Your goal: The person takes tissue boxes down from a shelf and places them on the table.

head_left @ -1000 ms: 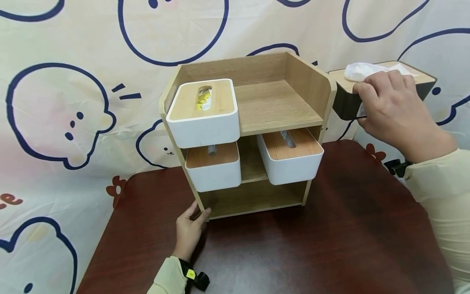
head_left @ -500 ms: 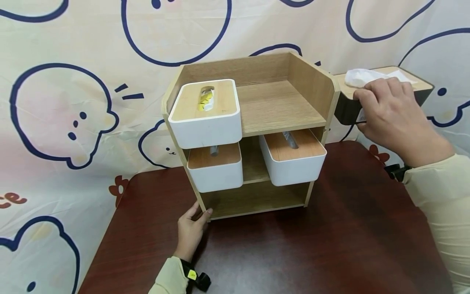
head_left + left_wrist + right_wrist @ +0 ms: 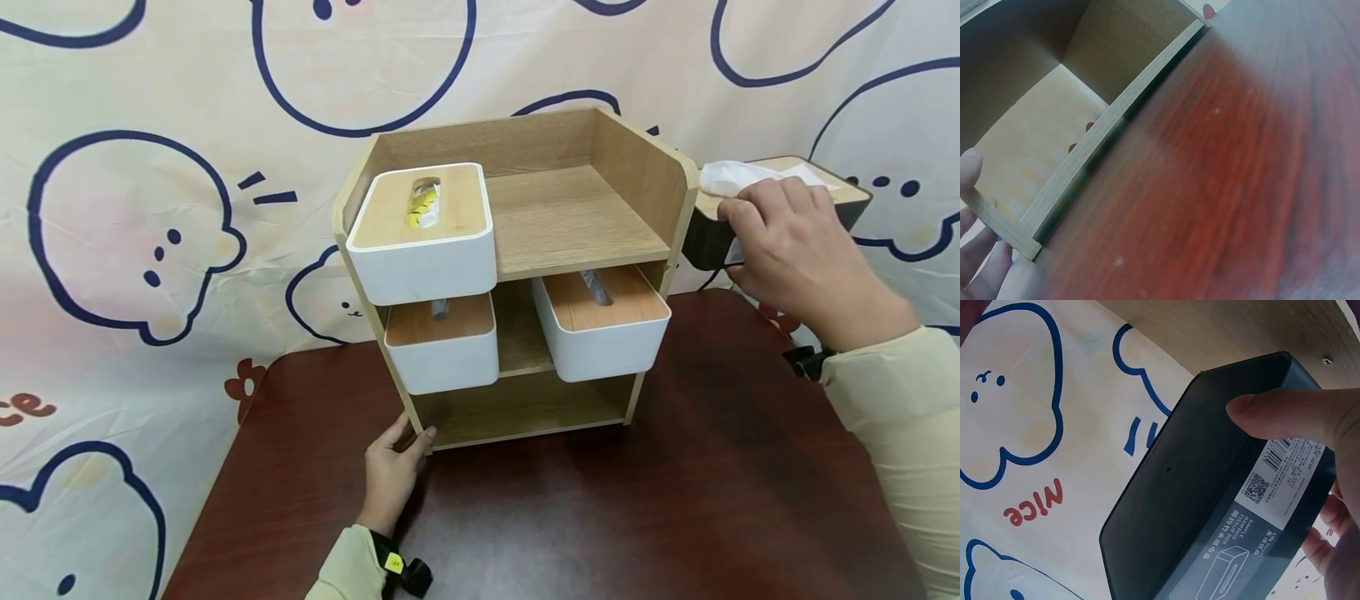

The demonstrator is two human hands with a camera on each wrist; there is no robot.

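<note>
My right hand (image 3: 817, 258) grips a dark tissue box (image 3: 708, 237) with a wooden lid and a white tissue (image 3: 738, 177) on top. It is off the table, just right of the wooden shelf (image 3: 577, 208). In the right wrist view my thumb (image 3: 1291, 414) lies along the dark face of the tissue box (image 3: 1222, 456), beside a printed label (image 3: 1279, 478). Low on the shelf's front left corner, my left hand (image 3: 390, 479) pinches the side panel. The left wrist view shows that thumb inside and the fingers outside the panel (image 3: 1004, 228).
A white tissue box (image 3: 420, 267) with a wooden lid stands on the top shelf's left. Two more white boxes, one left (image 3: 442, 362) and one right (image 3: 607, 346), jut from the middle shelf. A dark red table (image 3: 600, 517) bears the shelf; a patterned cloth (image 3: 187, 375) hangs behind.
My right hand has lowered the dark tissue box and brought it slightly left, towards the shelf's side. My left hand keeps its grip on the corner.
</note>
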